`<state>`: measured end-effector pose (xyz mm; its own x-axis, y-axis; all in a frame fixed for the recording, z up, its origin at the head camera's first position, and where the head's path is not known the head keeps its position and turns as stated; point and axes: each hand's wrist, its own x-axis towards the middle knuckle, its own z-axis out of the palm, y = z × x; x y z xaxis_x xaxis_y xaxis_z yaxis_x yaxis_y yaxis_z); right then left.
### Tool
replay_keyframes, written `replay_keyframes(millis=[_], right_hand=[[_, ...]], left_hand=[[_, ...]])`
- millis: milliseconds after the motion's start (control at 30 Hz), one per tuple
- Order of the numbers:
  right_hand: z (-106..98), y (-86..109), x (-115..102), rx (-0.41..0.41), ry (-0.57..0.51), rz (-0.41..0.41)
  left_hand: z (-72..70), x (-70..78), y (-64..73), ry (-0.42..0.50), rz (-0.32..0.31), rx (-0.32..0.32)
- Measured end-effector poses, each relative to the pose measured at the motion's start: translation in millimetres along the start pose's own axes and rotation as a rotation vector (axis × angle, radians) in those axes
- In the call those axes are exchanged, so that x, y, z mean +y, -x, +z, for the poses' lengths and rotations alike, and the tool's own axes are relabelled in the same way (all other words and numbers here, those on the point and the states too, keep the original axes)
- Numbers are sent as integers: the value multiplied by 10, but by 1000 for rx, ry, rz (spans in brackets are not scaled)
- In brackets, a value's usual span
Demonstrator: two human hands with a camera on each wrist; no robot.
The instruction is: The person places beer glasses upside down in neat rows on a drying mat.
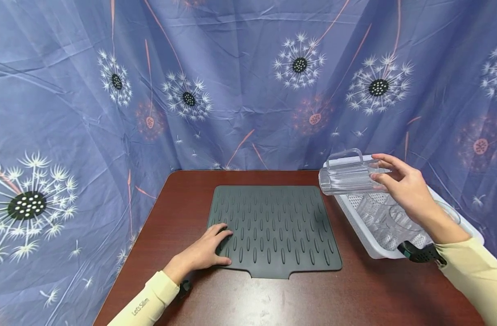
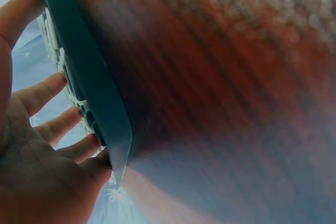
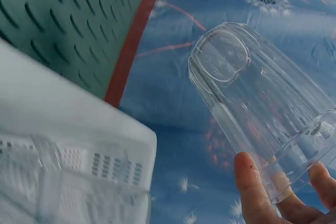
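Observation:
My right hand (image 1: 411,192) holds a clear, ribbed plastic mug (image 1: 348,179) near its rim, between thumb and fingers. The mug lies on its side in the air over the far left corner of a white basket (image 1: 372,244), its base to the left and its handle up. In the right wrist view, the base of the mug points away from the fingers. My left hand (image 1: 203,249) rests its spread fingertips on the left front corner of a dark grey drying mat (image 1: 273,267). Several clear glass-like vessels (image 1: 395,222) lie inside the basket, partly behind my right forearm.
The mat lies on a brown wooden table (image 1: 265,301), its raised ridges facing up and its spout tab toward the front. A blue dandelion-print cloth (image 1: 240,113) hangs behind and at both sides. The basket stands at the table's right side.

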<state>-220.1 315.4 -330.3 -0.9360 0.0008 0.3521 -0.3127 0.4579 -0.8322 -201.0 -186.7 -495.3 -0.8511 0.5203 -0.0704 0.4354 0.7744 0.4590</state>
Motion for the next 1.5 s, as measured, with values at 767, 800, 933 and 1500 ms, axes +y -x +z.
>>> replay_keyframes(millis=[767, 800, 933, 1500], right_hand=[[574, 293, 128, -94, -427, 164], [611, 300, 135, -95, -445, 169], [748, 325, 142, -89, -485, 182], [1171, 339, 316, -144, -458, 242]], left_hand=[[-9, 22, 5, -20, 8, 4], [-11, 25, 5, -19, 8, 3], [-15, 34, 8, -15, 11, 0], [-22, 59, -17, 2, -25, -23]])
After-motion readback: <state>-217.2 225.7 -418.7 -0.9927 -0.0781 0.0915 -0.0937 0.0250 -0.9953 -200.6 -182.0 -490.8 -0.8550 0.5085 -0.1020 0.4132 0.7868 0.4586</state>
